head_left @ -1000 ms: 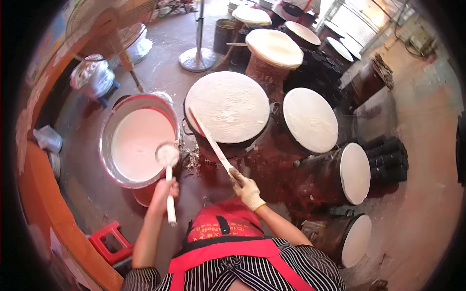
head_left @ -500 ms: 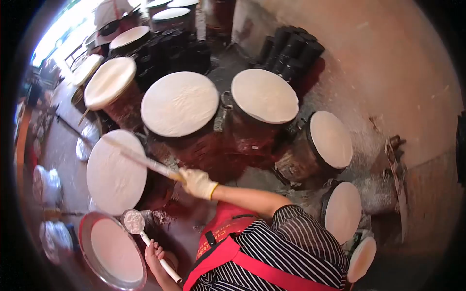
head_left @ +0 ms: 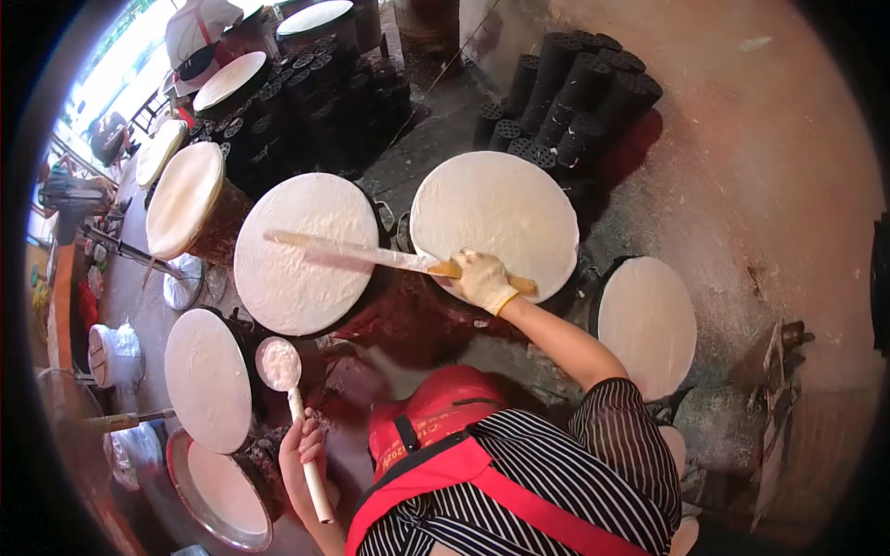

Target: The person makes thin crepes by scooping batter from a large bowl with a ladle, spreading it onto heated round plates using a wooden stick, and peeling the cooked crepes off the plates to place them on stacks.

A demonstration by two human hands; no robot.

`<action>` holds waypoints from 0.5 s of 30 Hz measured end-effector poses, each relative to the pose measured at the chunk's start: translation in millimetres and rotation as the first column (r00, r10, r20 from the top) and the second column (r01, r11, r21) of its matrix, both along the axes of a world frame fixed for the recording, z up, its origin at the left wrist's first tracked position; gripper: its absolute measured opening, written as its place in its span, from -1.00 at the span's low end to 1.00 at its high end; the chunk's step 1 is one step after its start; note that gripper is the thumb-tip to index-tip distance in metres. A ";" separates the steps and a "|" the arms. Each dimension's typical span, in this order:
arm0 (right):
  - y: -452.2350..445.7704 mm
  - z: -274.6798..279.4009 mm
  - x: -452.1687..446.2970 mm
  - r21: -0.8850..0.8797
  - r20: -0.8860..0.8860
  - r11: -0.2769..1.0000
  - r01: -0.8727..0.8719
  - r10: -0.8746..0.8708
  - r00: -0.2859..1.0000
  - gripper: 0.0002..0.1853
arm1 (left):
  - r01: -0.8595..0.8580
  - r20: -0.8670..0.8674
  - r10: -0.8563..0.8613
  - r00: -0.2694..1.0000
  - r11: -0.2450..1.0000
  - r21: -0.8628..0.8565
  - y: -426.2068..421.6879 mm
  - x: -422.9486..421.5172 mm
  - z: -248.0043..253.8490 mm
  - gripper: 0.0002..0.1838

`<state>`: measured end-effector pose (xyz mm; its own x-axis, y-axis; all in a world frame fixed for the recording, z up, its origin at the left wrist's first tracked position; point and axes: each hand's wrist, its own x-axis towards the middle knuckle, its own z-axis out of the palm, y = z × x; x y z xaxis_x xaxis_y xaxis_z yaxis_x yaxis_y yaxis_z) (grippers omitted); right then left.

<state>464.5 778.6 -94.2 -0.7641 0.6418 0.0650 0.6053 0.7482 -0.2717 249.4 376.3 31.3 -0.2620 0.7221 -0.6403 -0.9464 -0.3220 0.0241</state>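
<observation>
My right hand (head_left: 482, 281), in a pale work glove, is closed around the wooden handle of a long flat spatula (head_left: 357, 253). Its blade reaches left over a round griddle coated with white batter (head_left: 306, 296); whether it touches the surface I cannot tell. The gloved hand itself is over the front edge of another white-coated round (head_left: 501, 208). Lower left, my bare left hand (head_left: 301, 449) grips the light handle of a ladle (head_left: 279, 363) whose bowl holds white batter. A wide metal basin (head_left: 181, 496) of white liquid stands at the bottom left.
More white-topped rounds stand around me, one on the left (head_left: 209, 380) and one on the right (head_left: 647, 324). Black perforated coal briquettes (head_left: 561, 93) are stacked by the wall. Another person (head_left: 199, 42) is at the far upper left.
My right hand and the spatula have moved right and up, from the left round to the middle ones. My left hand has raised the ladle away from the basin. The view has shifted.
</observation>
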 end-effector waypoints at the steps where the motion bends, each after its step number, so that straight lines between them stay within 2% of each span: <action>1: 10.5 -1.4 1.2 -0.022 -0.058 0.999 0.029 -0.030 0.998 -0.66 | -0.004 -0.006 0.004 1.000 1.000 -0.005 10.9 -0.2 1.2 -0.76; 2: 23.0 19.8 2.8 -0.154 0.026 0.985 0.081 -0.078 0.997 -0.74 | 0.029 -0.029 -0.029 0.999 1.000 -0.009 21.7 -1.2 1.2 -0.75; 3: 35.5 41.2 7.4 -0.158 0.023 0.984 0.085 -0.082 0.996 -0.74 | 0.065 -0.048 -0.066 0.997 0.998 -0.014 31.8 -2.3 0.4 -0.75; 4: 44.0 59.9 14.1 -0.481 -0.124 0.864 0.145 -0.231 0.965 -0.76 | 0.076 -0.101 -0.081 0.992 0.995 -0.060 41.1 -3.5 2.1 -0.74; 5: 53.6 68.2 24.5 -0.752 -0.207 0.647 0.125 -0.412 0.887 -0.77 | 0.086 -0.100 -0.093 0.991 0.994 -0.067 48.3 -7.0 2.2 -0.74; 7: 84.9 47.4 55.8 -0.721 -0.605 0.671 -0.173 -0.486 0.631 -0.69 | 0.104 -0.095 -0.107 0.990 0.994 -0.033 61.3 -14.1 0.2 -0.74; 9: 111.8 77.6 97.6 -0.700 -0.686 0.680 -0.217 -0.555 0.471 -0.74 | 0.111 -0.104 -0.112 0.988 0.994 -0.013 78.7 -19.6 -0.1 -0.74; 11: 135.6 105.9 147.2 -0.598 -0.786 0.755 -0.268 -0.488 0.379 -0.79 | 0.141 -0.085 -0.139 0.987 0.990 0.019 87.5 -23.4 11.4 -0.73; 13: 126.9 157.4 157.9 -0.531 -0.841 0.844 -0.072 -0.515 0.165 -0.82 | 0.140 -0.047 -0.138 0.989 0.989 0.041 95.3 -28.6 14.4 -0.72; 15: 135.6 193.8 183.5 -0.656 -0.746 0.732 -0.185 -0.591 0.307 -0.83 | 0.114 -0.045 -0.113 0.993 0.993 0.012 101.6 -31.2 22.3 -0.72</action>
<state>648.0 914.2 99.6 -0.2921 0.9435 0.1563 -0.2061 0.0975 -0.9737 218.2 477.9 53.6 -0.2053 0.7576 -0.6197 -0.9750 -0.2131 0.0625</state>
